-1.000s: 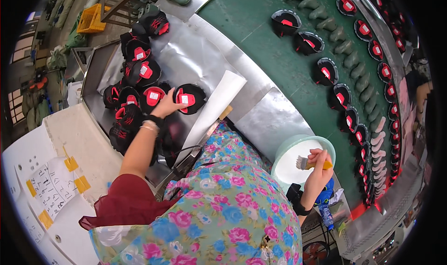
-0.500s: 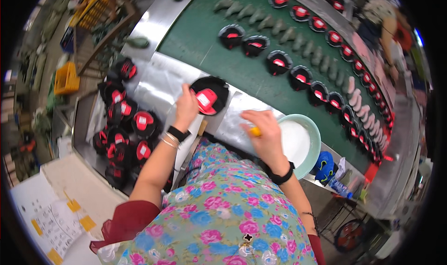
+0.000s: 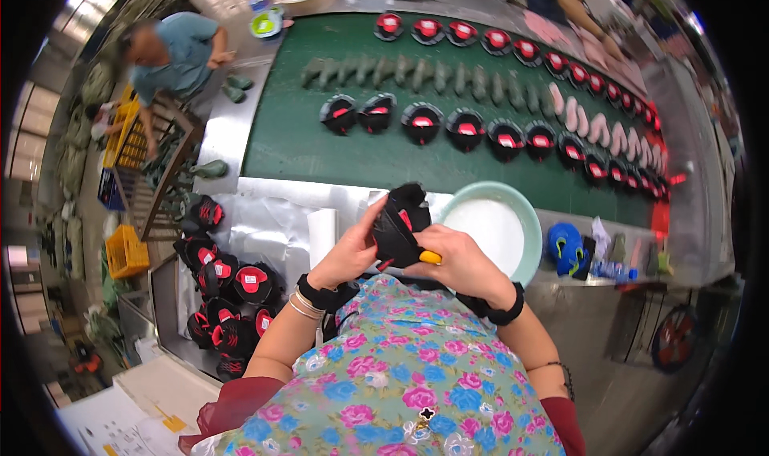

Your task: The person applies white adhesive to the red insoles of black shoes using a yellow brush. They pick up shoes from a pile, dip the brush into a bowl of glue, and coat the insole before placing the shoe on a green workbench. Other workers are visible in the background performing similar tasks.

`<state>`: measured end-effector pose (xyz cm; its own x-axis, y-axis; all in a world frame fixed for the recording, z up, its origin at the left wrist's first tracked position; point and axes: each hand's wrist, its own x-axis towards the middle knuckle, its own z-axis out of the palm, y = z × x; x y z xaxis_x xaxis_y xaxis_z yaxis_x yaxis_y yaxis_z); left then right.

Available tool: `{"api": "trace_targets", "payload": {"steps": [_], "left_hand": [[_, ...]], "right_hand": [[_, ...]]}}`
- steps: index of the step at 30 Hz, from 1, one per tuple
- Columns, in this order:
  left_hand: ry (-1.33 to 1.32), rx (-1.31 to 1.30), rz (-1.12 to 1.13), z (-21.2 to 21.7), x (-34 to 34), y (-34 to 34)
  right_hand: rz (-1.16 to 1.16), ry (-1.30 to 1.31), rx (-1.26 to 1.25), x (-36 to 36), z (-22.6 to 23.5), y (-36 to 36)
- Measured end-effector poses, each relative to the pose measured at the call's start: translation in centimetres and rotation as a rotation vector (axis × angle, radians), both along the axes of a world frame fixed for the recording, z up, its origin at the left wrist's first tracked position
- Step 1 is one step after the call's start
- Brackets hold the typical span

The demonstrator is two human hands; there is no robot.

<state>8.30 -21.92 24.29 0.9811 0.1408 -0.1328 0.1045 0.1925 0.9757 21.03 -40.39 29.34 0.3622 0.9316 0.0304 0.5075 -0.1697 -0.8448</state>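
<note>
My left hand (image 3: 346, 256) grips a black shoe upper with a red lining (image 3: 400, 220), held up on edge in front of my chest. My right hand (image 3: 460, 260) holds a small yellow-handled brush (image 3: 430, 257) against the lower side of that upper. Right of my hands stands a pale green bowl with white glue (image 3: 490, 226). Both wrists wear black bands.
Several black-and-red uppers (image 3: 228, 296) lie heaped in a tray at my left. A green conveyor belt (image 3: 296, 135) carries rows of uppers (image 3: 465, 127) and grey-green shoe lasts (image 3: 416, 73). Another person in a blue shirt (image 3: 172, 51) sits at far left; a blue cloth (image 3: 567, 246) lies at right.
The upper has come off the table up in front of me and is tilted on edge. My right hand has closed in on it with the brush.
</note>
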Motion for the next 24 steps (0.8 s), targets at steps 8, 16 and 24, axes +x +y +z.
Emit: {"api": "trace_targets", "payload": {"steps": [8, 16, 24], "left_hand": [[0.101, 0.332, -0.439, -4.1, -4.0, -4.0], [0.464, -0.178, -0.644, -3.3, -1.8, -3.0], [0.556, -0.527, -0.209, -9.3, 2.0, -6.2]], "right_hand": [[-0.886, -0.135, -0.176, 3.8, -8.6, -13.1], [-1.071, 0.083, -0.232, 0.9, -18.8, -17.6], [-1.084, 0.216, -0.057, 0.6, -14.4, -18.2]]}}
